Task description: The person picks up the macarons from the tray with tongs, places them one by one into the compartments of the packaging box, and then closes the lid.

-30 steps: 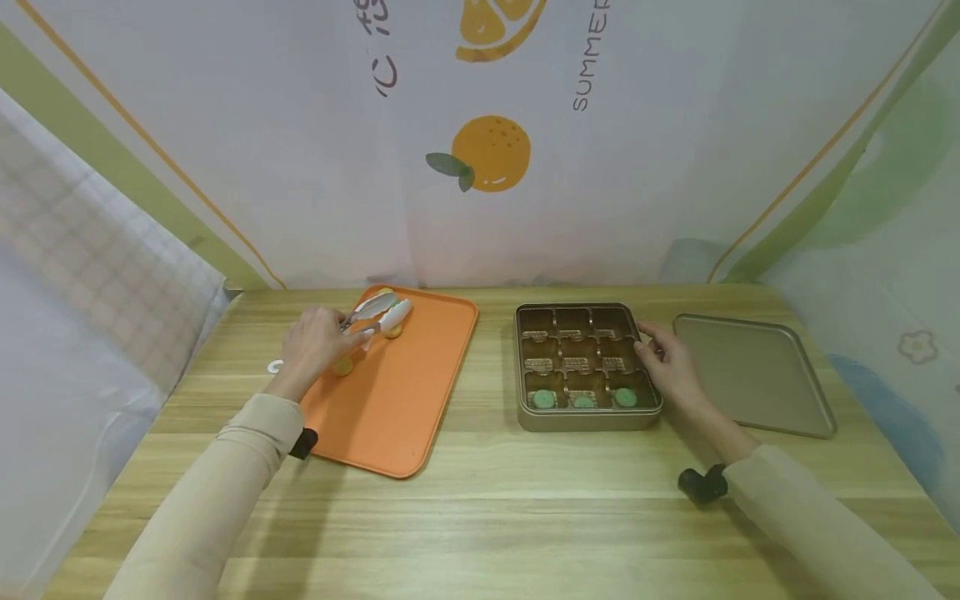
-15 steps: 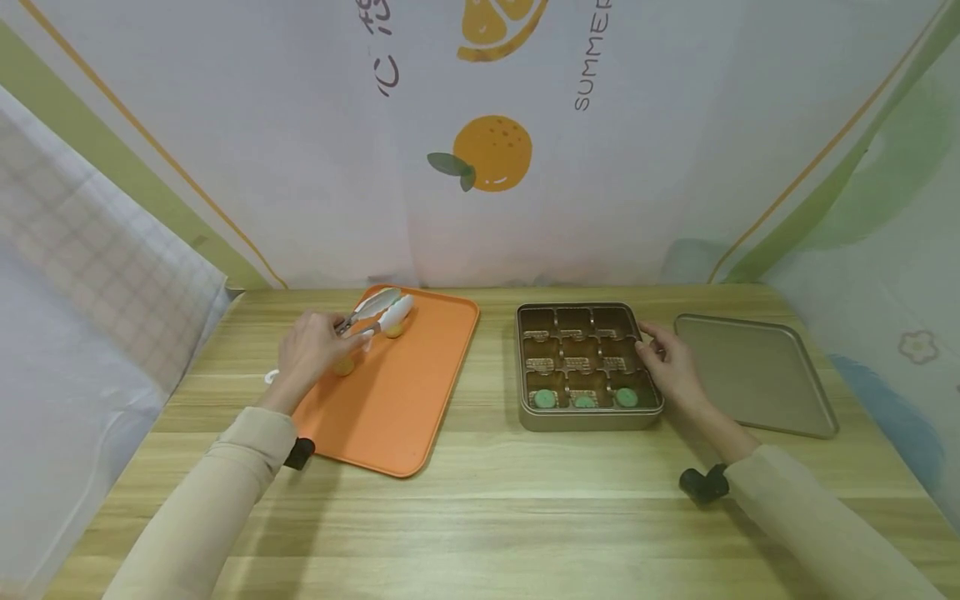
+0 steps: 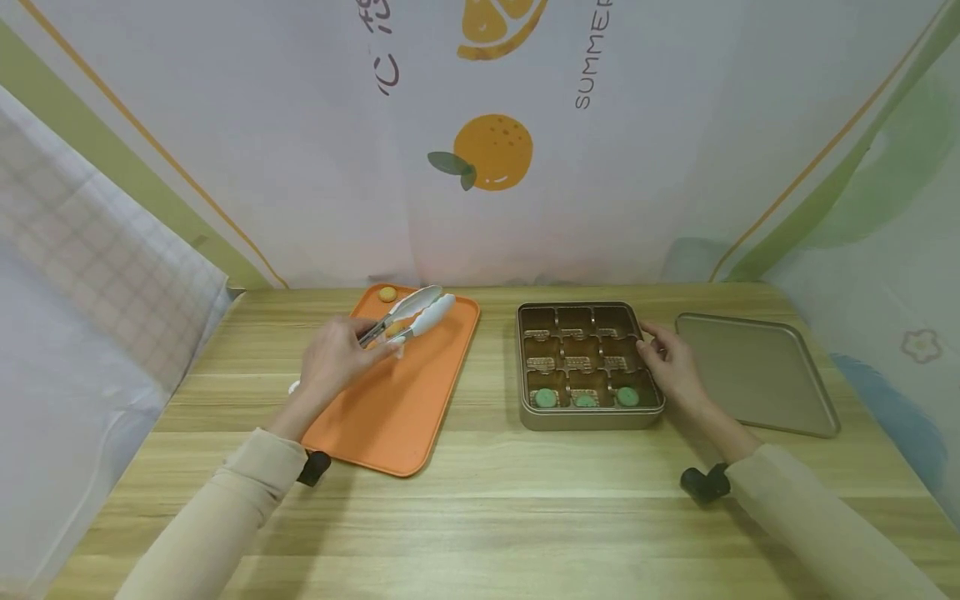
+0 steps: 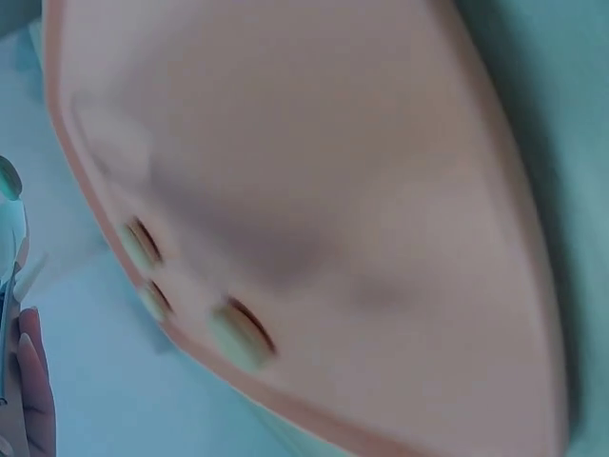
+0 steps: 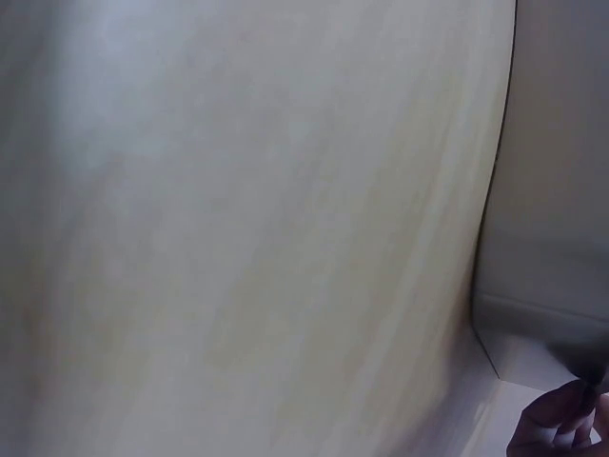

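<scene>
My left hand (image 3: 336, 358) grips metal tongs (image 3: 432, 315) with white tips, above the orange tray (image 3: 390, 425). In the left wrist view a green macaron (image 4: 9, 178) sits at the tongs' tips. A yellow macaron (image 3: 387, 294) lies at the tray's far left corner, with another partly hidden behind the tongs; three macarons (image 4: 243, 335) show on the tray in the left wrist view. My right hand (image 3: 672, 362) holds the right side of a gold tin (image 3: 592, 422). Green macarons (image 3: 545, 398) occupy the front row of its brown divided insert (image 3: 577, 343).
The tin's flat lid (image 3: 757, 371) lies on the wooden table (image 3: 487, 525) to the right of the tin. Behind the table hangs a white curtain (image 3: 637, 208) with orange prints. Bare tabletop separates the tray from the tin.
My left hand has moved to the right with the tongs, which were low over the tray's far left part. The yellow macaron at the far corner is now uncovered. My right hand stays on the tin.
</scene>
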`<state>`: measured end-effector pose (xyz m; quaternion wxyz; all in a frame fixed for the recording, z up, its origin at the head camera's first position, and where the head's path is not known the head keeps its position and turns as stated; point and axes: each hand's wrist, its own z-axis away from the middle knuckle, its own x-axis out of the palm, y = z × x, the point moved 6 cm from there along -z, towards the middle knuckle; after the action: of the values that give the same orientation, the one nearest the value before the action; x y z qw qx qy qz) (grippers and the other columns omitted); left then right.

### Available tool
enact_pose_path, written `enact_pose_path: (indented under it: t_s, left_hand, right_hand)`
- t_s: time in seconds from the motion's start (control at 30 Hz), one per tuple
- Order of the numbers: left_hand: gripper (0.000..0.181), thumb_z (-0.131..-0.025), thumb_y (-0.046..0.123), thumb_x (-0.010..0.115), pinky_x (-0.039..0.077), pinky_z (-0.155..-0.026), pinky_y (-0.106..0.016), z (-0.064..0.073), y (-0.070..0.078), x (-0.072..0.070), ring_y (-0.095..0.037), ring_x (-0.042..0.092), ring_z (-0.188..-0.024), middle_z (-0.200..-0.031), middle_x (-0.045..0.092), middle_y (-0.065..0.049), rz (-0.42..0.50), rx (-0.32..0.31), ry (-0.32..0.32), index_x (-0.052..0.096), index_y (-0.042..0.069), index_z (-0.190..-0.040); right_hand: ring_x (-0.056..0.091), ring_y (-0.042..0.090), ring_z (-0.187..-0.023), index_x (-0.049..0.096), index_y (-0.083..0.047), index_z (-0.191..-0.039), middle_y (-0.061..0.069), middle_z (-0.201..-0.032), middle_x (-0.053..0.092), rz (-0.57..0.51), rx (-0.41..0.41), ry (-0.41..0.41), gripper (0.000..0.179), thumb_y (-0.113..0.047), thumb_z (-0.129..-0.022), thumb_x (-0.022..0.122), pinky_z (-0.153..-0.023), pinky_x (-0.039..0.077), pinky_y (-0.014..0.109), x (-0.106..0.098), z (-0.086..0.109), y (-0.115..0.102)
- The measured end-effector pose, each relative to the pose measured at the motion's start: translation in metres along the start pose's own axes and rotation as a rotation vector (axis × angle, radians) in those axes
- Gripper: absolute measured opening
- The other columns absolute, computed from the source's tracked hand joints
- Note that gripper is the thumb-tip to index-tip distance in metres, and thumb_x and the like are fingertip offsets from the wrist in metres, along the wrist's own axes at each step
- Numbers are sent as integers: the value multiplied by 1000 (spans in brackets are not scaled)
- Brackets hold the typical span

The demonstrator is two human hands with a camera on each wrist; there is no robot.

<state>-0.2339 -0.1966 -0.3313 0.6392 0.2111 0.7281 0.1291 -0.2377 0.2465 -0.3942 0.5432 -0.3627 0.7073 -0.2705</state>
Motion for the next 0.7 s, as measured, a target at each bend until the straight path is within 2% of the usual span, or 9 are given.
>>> enact_pose_path:
  t_s: [0.17, 0.3, 0.47, 0.6, 0.7]
  left_hand:
    - [43, -77, 36, 76, 29, -47, -28, 4, 23, 9, -16, 41, -58, -79, 65, -7, 54, 72, -6, 71, 7, -109]
    - [46, -77, 37, 77, 31, -49, -28, 9, 42, 14, -18, 43, -66, -82, 63, -10, 56, 104, -27, 70, 7, -111]
    - [43, -75, 37, 78, 34, -54, -28, 12, 63, 22, -19, 48, -73, -79, 62, -7, 63, 151, -54, 71, 9, -108]
    - [43, -76, 40, 77, 35, -54, -28, 14, 74, 28, -17, 47, -75, -81, 58, -2, 31, 133, -104, 71, 14, -109]
    - [46, -76, 42, 76, 33, -51, -27, 16, 81, 33, -17, 44, -70, -83, 52, -2, 11, 107, -140, 69, 17, -114]
  right_hand:
    - [39, 1, -58, 49, 15, -126, 12, -73, 49, -1, 0, -2, 36, -2, -94, 52, -53, 36, 19, 0, 0, 0]
    - [39, 1, -56, 49, 14, -126, 11, -72, 49, 3, -4, -5, 36, -3, -94, 52, -51, 35, 20, 0, 0, -1]
    - [39, 1, -57, 49, 14, -126, 11, -72, 49, -2, 5, -8, 37, -3, -94, 52, -52, 35, 19, 0, 0, -1]
    - [39, 2, -57, 48, 14, -127, 11, -72, 48, -11, 15, -15, 38, -3, -94, 51, -51, 36, 19, 0, 0, 0]
    - [39, 2, -56, 47, 14, -128, 9, -72, 47, -14, 22, -17, 38, -3, -94, 51, -50, 35, 19, 0, 0, 1]
